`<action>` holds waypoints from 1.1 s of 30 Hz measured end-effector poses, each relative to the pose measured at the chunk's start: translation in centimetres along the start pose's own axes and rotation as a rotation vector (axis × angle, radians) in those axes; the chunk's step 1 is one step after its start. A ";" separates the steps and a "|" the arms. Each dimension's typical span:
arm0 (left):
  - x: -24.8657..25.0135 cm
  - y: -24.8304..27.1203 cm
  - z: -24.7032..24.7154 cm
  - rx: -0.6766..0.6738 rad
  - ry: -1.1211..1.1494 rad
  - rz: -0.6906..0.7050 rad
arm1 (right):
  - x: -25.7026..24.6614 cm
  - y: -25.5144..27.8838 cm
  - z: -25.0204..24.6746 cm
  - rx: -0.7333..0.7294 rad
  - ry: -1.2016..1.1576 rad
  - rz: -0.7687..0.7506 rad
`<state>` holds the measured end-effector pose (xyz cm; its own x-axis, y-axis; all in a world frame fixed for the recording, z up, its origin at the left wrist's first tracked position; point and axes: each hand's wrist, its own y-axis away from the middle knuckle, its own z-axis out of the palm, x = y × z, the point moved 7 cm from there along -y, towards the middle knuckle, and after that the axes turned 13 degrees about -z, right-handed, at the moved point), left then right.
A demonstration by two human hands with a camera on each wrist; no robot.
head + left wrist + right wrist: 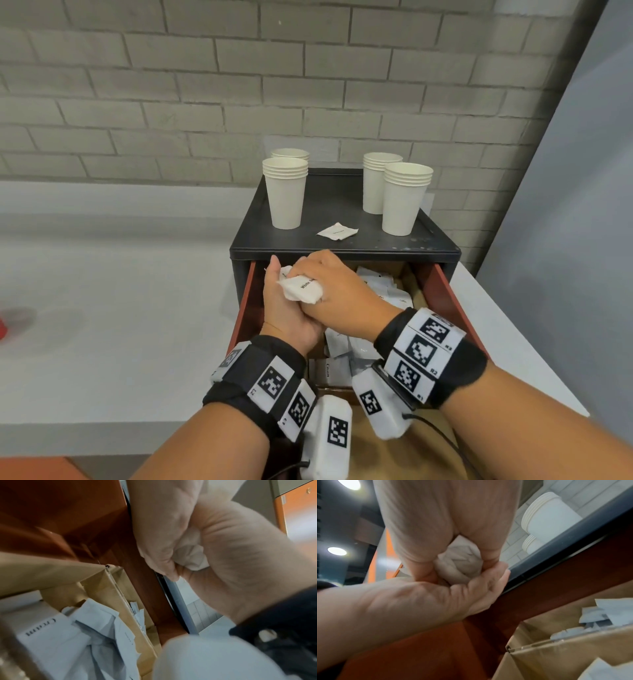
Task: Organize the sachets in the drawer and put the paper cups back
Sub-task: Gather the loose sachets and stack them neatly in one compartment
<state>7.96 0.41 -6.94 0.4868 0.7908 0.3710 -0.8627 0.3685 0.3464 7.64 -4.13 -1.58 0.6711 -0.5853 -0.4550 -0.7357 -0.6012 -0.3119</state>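
Left hand (287,308) cups a bundle of white sugar sachets (301,288) over the open drawer's (247,301) left rear corner; right hand (337,291) curls round the same bundle. Loose sachets (383,284) fill the cardboard compartments (416,291). Four paper cup stacks (286,195) and one sachet (337,231) sit on the cabinet top (342,202).

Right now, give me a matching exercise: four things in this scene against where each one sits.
Things:
1. bundle of sachets
2. single sachet
3. paper cup stacks
4. loose sachets

Places:
A. standing on top of the black cabinet
B. lying flat on the cabinet top, between the cups
C. gripped between the left hand and right hand
D. inside the open drawer

Pairs: 1-C, 2-B, 3-A, 4-D
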 end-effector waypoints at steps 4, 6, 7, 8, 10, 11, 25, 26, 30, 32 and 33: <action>-0.3 -0.1 0.4 -0.007 0.007 -0.009 | 1.7 0.6 0.5 -0.034 0.090 0.040; -0.4 -0.3 0.4 -0.010 0.011 -0.014 | 2.0 0.8 0.5 -0.059 0.098 0.066; -0.5 -0.3 0.4 -0.010 0.008 -0.017 | 2.1 1.0 0.5 -0.070 0.079 0.082; -0.6 -0.4 0.4 -0.013 0.002 -0.020 | 2.1 1.2 0.5 -0.080 0.059 0.097; -0.9 -0.3 0.7 -0.035 -0.010 -0.035 | 1.9 1.3 0.5 -0.110 0.030 0.123; -1.1 -0.3 0.9 -0.050 -0.015 -0.046 | 1.9 1.4 0.5 -0.125 0.016 0.131; -0.9 -1.4 0.4 -0.068 -0.032 -0.031 | 3.4 -0.6 -4.8 0.134 -0.102 0.194; -0.8 -1.5 0.2 -0.034 -0.031 -0.023 | 4.1 -1.1 -5.4 0.181 -0.022 0.225; -0.7 -1.6 0.0 0.017 -0.031 -0.011 | 6.2 -3.2 -5.4 0.068 0.205 0.289; -0.6 -1.5 0.0 0.023 -0.024 -0.006 | 7.1 -4.0 -4.7 -0.054 0.261 0.315; -0.5 -1.5 0.0 0.024 -0.023 -0.005 | 7.5 -4.3 -4.3 -0.109 0.281 0.321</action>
<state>9.00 -0.59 -7.65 0.4940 0.7776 0.3890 -0.8571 0.3602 0.3683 16.26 -8.28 -0.11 0.4195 -0.8681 -0.2653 -0.9074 -0.4095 -0.0949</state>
